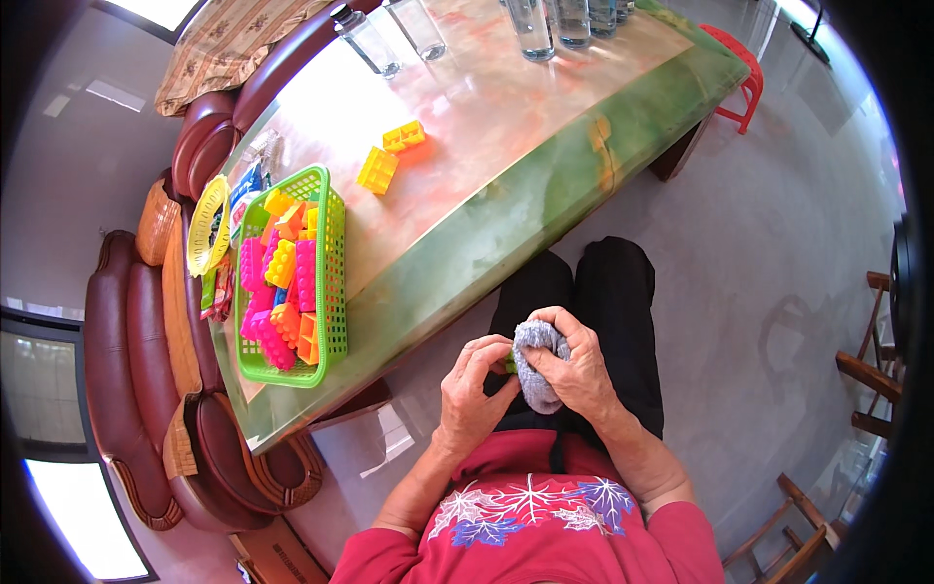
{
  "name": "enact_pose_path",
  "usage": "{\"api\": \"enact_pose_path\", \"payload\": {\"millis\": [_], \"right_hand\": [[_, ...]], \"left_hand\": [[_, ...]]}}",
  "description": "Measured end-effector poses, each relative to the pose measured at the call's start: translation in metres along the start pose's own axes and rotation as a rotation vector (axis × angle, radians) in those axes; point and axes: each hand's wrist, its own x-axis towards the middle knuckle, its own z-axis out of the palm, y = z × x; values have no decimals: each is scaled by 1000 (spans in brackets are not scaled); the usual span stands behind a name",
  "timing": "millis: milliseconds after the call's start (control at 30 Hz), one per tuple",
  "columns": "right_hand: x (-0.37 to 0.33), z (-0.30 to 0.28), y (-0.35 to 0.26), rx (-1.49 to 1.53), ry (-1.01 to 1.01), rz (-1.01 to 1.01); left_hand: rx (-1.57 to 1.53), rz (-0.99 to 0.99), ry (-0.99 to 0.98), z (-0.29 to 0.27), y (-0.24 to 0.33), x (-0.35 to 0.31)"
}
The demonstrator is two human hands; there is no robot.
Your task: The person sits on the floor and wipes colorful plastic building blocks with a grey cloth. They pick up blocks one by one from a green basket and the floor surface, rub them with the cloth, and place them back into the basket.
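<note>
Over my lap, my right hand [584, 375] is closed round a bunched grey fuzzy cloth [535, 375], thumb on its near face. Beside it, my left hand [472, 384] has its fingers bent in a pinch at a small bright green piece [511, 362]. That piece shows only as a sliver between the left fingertips and the cloth, so its shape is hidden. On the table to the left, a green plastic basket [336, 282] holds several pink, orange and yellow toy building blocks. Beyond it lie a yellow block [377, 170] and another yellow-orange block [404, 136], nearly touching.
The marble-patterned table [467, 234] slants across in front of my knees. Clear glasses [530, 29] and a dark-capped bottle [366, 41] stand at its far side. A yellow basket [207, 226] sits left of the green one. Around are a maroon sofa [126, 341], red stool [744, 88] and wooden chairs [798, 535].
</note>
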Motion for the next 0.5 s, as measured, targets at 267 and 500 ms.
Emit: {"api": "enact_pose_path", "payload": {"millis": [267, 500], "right_hand": [[5, -6, 3, -54, -162, 60], [8, -10, 7, 89, -128, 163]], "left_hand": [[29, -74, -8, 1, -7, -3], [-104, -6, -113, -8, -2, 2]]}}
